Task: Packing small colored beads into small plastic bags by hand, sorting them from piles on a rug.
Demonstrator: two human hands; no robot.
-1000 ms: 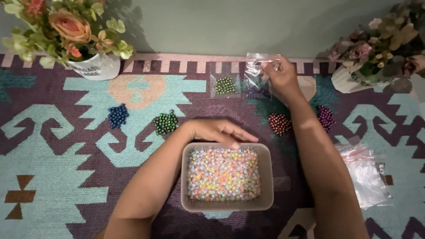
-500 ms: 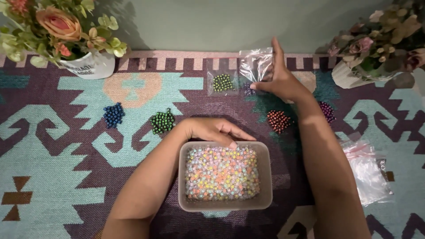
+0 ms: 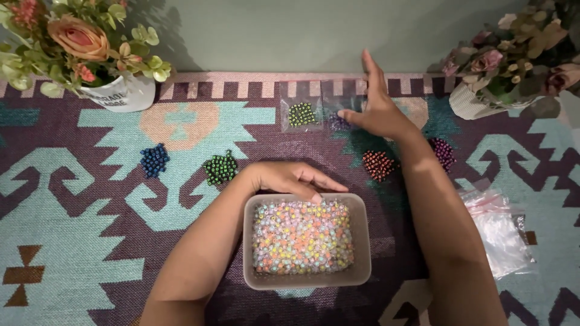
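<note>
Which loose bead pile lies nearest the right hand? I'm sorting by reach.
The orange-red pile, just below the right hand; the blue and green piles lie far left.

On a patterned rug, the left hand rests on the far rim of a beige tub full of pastel beads, while the right hand lies flat with fingers spread on a small clear bag of purple beads, just beside a bag of green beads.

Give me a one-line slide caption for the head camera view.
Right hand presses a clear bag of purple beads flat on the rug; left hand rests at the bead tub.
</note>
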